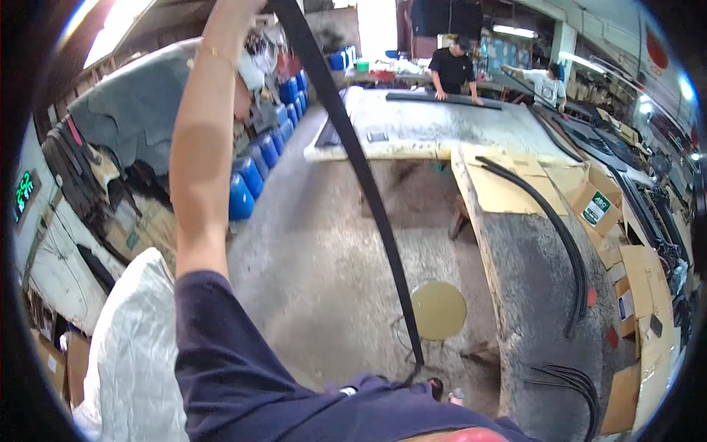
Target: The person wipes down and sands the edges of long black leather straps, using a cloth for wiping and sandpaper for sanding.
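My left arm is raised high on the left, and only part of my left hand [245, 9] shows at the top edge; its fingers are cut off by the frame. Right beside it a long black strip [353, 151] enters from the top edge. The strip hangs slanting down across the middle, and its lower end is near my body, in front of a round yellowish stool [439, 310]. Whether my left hand grips the strip is hidden. My right hand is out of view.
Black curved strips [563, 228] lie on a long worktable [526, 265] at right, near an open cardboard box [593, 202]. Two people stand beyond the large pale table [412, 129]. Blue drums [250, 175] line the left side; a white sack [136, 353] stands close at left.
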Available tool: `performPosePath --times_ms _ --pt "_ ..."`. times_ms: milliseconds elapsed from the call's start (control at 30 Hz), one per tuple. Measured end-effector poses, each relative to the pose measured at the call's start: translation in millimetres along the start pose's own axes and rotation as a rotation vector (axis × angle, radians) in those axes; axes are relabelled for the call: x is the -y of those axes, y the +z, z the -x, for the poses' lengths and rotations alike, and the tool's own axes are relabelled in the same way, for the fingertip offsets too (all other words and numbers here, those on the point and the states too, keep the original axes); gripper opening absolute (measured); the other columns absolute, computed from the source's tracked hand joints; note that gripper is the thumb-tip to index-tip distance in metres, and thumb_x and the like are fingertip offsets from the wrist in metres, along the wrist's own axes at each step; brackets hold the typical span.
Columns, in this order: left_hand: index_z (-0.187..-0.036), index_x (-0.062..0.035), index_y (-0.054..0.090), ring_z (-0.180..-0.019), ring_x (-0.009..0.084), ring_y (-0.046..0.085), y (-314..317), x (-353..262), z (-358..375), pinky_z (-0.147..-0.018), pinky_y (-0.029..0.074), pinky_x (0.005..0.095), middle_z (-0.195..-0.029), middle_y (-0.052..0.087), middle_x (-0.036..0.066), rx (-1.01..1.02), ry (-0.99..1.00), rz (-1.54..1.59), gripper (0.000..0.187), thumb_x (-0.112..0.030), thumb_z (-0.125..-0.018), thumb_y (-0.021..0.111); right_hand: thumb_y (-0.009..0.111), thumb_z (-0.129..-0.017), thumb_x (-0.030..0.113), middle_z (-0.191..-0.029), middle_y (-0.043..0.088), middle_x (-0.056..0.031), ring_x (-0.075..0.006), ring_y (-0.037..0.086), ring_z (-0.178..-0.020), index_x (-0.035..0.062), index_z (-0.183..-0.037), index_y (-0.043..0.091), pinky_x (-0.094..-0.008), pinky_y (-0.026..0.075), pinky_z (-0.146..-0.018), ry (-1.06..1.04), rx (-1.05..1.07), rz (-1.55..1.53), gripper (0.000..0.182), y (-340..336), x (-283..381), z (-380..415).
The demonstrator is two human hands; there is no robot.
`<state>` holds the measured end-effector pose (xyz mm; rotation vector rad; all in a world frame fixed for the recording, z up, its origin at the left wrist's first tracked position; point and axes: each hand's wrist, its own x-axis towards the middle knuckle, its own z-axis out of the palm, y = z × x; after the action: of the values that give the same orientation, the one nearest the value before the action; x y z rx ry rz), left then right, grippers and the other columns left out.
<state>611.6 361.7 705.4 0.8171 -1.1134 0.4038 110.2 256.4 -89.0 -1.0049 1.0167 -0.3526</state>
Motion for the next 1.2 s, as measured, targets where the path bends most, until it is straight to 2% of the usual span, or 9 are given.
performPosePath --times_ms 133,233,300,467,567,800,867,967,1200 --pt "-0.084 -0.015 0.049 -0.037 0.01 0.03 27.6 -5.8 52.3 -0.034 0.029 0.0237 -0.052 0.035 -0.004 0.1 -0.426 0.414 0.027 -0.038 -0.095 0.041 0.036 -0.091 0.059 -0.122 0.053 -0.0101 -0.0253 0.052 -0.11 0.0063 -0.127 0.043 -0.0452 0.045 -0.091 0.236 0.128 -0.402 0.065 21.5 21.4 -15.5" --pt "-0.068 -0.0175 0.045 -0.032 0.0116 0.032 53.6 7.5 98.5 -0.028 0.027 0.0284 -0.045 0.033 -0.004 0.069 -0.651 0.407 0.046 -0.056 -0.092 0.037 0.034 -0.094 0.053 -0.126 0.051 -0.0065 -0.022 0.048 -0.115 0.008 -0.13 0.041 -0.0389 0.035 -0.102 -0.452 0.557 -0.449 0.059 115.8 213.9 -0.2" --pt "-0.072 -0.0065 0.045 -0.048 0.0146 0.046 76.2 16.2 149.6 -0.045 0.039 0.0315 -0.057 0.047 0.005 0.152 -0.517 0.42 0.037 -0.033 -0.097 0.04 0.039 -0.098 0.036 -0.117 0.056 -0.0047 -0.0173 0.051 -0.109 0.0049 -0.122 0.049 -0.0374 0.036 -0.1 -0.764 0.362 -0.258 0.041 167.5 307.5 19.9" --pt "-0.064 -0.01 0.039 -0.036 0.0128 0.039 140.6 41.4 258.5 -0.034 0.029 0.0278 -0.048 0.037 0.0 0.051 -0.687 0.48 0.051 -0.046 -0.098 0.029 0.052 -0.093 0.025 -0.115 0.056 -0.0059 -0.0185 0.048 -0.113 0.0021 -0.122 0.048 -0.0326 0.035 -0.098 -0.956 0.433 -0.292 0.038 272.1 420.7 96.5" --pt "-0.062 -0.0109 0.036 -0.036 0.0132 0.04 141.1 38.6 256.8 -0.033 0.03 0.0283 -0.048 0.034 0.0 0.04 -0.764 0.577 0.052 -0.049 -0.097 0.03 0.053 -0.093 0.028 -0.099 0.062 -0.0062 -0.0161 0.056 -0.092 0.0002 -0.11 0.056 -0.0313 0.043 -0.081 -1.295 -0.381 0.118 0.033 285.1 397.6 98.0" --pt "-0.062 -0.007 0.043 -0.04 0.0185 0.045 149.2 56.5 216.1 -0.056 0.052 0.0315 -0.043 0.044 0.005 -0.058 -0.679 0.622 0.047 -0.037 -0.098 0.034 0.052 -0.091 0.023 -0.075 0.062 -0.0152 -0.0262 0.061 -0.069 0.0007 -0.083 0.054 -0.0361 0.045 -0.064 -0.912 -0.325 0.431 0.023 239.9 215.0 71.2" --pt "-0.068 -0.0167 0.044 -0.032 0.013 0.033 155.5 56.4 201.3 -0.03 0.03 0.0287 -0.045 0.035 -0.003 0.021 -0.715 0.564 0.047 -0.055 -0.093 0.035 0.052 -0.091 0.02 -0.075 0.063 -0.0157 -0.0287 0.06 -0.066 0.0005 -0.082 0.051 -0.0371 0.045 -0.063 -0.53 -0.14 0.071 0.022 216.9 159.8 84.4" --pt "-0.071 -0.014 0.045 -0.035 0.0138 0.036 169.0 80.7 159.6 -0.033 0.034 0.0286 -0.047 0.037 -0.001 0.142 -0.758 0.709 0.044 -0.051 -0.094 0.036 0.062 -0.079 0.015 -0.077 0.062 -0.0202 -0.0403 0.06 -0.073 -0.0015 -0.112 0.044 -0.0473 0.045 -0.061 -0.846 -0.331 0.712 0.041 168.7 70.3 97.8" --pt "-0.075 -0.0108 0.046 -0.04 0.0148 0.041 161.3 -28.6 132.2 -0.038 0.039 0.0282 -0.051 0.041 0.001 0.219 -0.387 0.729 0.041 -0.046 -0.095 0.037 0.062 -0.07 0.006 -0.076 0.06 -0.0236 -0.0458 0.057 -0.073 -0.0024 -0.106 0.043 -0.0517 0.044 -0.062 -0.369 -0.609 0.908 0.041 49.2 -93.4 211.4"
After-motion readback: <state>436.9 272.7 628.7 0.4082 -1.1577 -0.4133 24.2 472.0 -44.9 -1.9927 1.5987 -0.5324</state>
